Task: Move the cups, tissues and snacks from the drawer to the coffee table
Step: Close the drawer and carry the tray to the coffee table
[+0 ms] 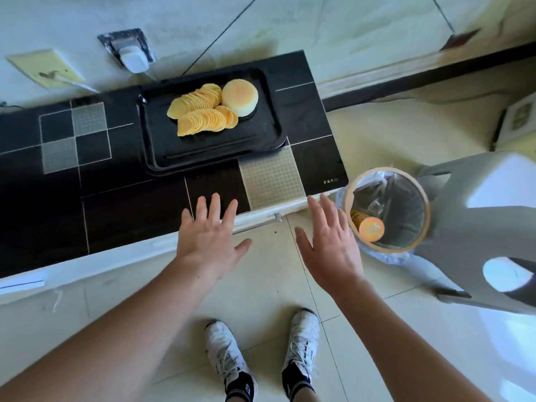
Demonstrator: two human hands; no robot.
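A black tray (214,158) lies on the black glass coffee table (121,198). On it are two rows of yellow potato chips (200,113) and a round pale bun (240,97). My left hand (207,239) hovers over the table's front edge, fingers spread and holding nothing. My right hand (327,242) is just past the table's right corner, also spread and holding nothing. A metal drawer handle (258,223) shows on the table's white front, between the hands. No cups or tissues are visible.
A round waste bin (417,227) with a plastic liner stands right of the table; an orange chip can (367,226) lies inside. A grey plastic stool (493,227) is further right. My white shoes (261,352) stand on the tiled floor.
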